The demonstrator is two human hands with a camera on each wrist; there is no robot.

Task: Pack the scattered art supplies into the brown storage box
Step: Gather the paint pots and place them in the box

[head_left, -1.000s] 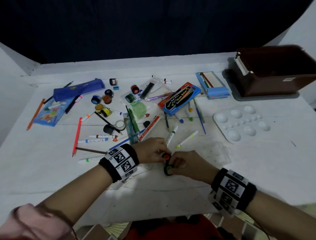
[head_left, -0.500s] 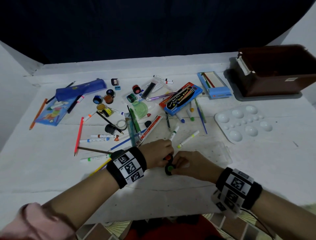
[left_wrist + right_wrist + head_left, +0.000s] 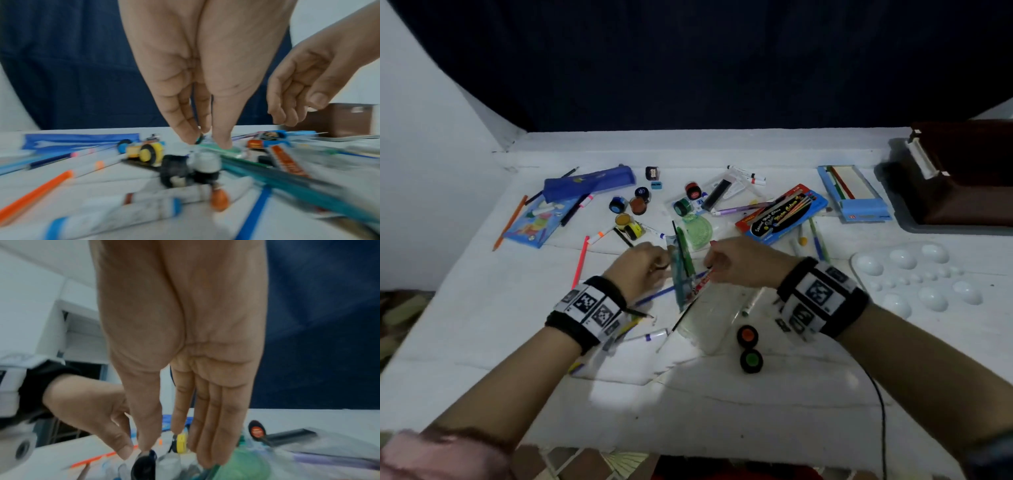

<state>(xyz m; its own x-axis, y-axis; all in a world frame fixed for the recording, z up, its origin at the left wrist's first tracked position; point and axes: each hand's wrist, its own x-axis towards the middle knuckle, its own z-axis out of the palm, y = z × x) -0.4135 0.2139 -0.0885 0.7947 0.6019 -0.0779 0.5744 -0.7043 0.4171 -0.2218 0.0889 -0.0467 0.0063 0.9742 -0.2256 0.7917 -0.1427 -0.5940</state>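
Supplies lie scattered left of the brown storage box (image 3: 969,178); nothing visibly packed. Left hand (image 3: 642,270) and right hand (image 3: 739,262): grip undeterminable.

White table (image 3: 774,414), dark blue backdrop (image 3: 688,58) behind it, white wall (image 3: 417,137) at left, black cable (image 3: 880,411) trailing off the near edge

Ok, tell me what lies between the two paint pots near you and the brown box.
The orange-lidded pot and green-lidded pot sit near the front edge; on a straight line to the brown storage box lies the white palette. Lifted over it, nothing visible blocks them.
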